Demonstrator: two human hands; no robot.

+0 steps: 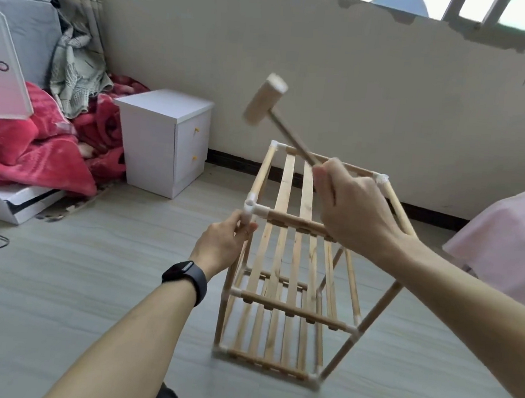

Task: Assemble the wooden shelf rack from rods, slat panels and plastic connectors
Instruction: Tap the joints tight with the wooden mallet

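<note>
A three-tier wooden shelf rack (289, 304) of rods and slat panels stands upright on the floor, joined by white plastic connectors. My left hand (223, 243) grips the vertical rod just under the near-left top connector (252, 209). My right hand (353, 207) holds the handle of a wooden mallet (264, 99), whose head is raised above and left of the rack's top tier. The right hand hides part of the top slats and the near-right top corner.
A white two-drawer cabinet (164, 138) stands left of the rack by the wall. Red blankets (35, 151) and a white box (14, 203) lie at far left. A pink cloth-covered object (513, 242) sits at right. Grey floor (87, 278) surrounds the rack.
</note>
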